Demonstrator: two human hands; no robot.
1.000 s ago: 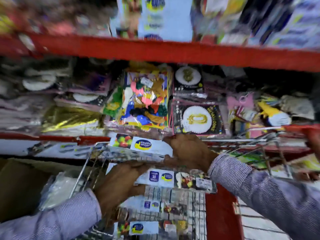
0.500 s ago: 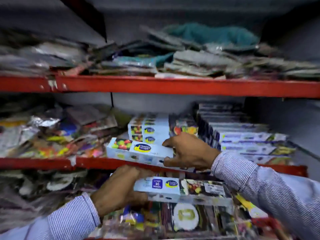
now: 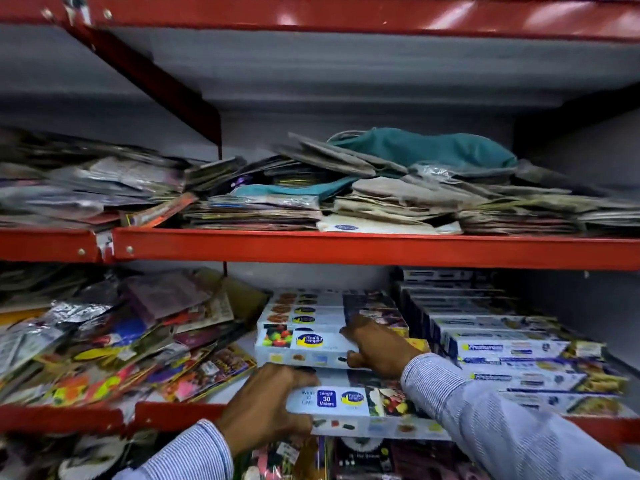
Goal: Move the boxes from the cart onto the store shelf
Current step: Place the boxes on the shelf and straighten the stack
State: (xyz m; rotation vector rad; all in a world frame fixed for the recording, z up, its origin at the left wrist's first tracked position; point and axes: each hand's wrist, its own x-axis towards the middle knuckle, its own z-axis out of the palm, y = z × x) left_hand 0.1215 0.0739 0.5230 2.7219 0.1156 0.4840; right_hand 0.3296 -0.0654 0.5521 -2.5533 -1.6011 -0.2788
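Note:
I hold two long white-and-blue boxes printed with fruit pictures. My right hand (image 3: 377, 348) grips the upper box (image 3: 304, 348), which lies on the middle shelf against a stack of the same boxes (image 3: 311, 311). My left hand (image 3: 266, 407) grips the left end of the lower box (image 3: 363, 407), which sits at the shelf's red front edge (image 3: 173, 412), partly over it. The cart is out of view.
A row of similar boxes (image 3: 502, 344) fills the shelf to the right. Loose colourful packets (image 3: 114, 344) are piled on the left. The shelf above (image 3: 346, 247) carries flat packets and a teal cloth bag (image 3: 422, 148). More packets hang below.
The view rose from the cart to the shelves. Both hands carried the two boxes up and forward; the upper box now rests on the middle shelf and the lower one reaches its front edge.

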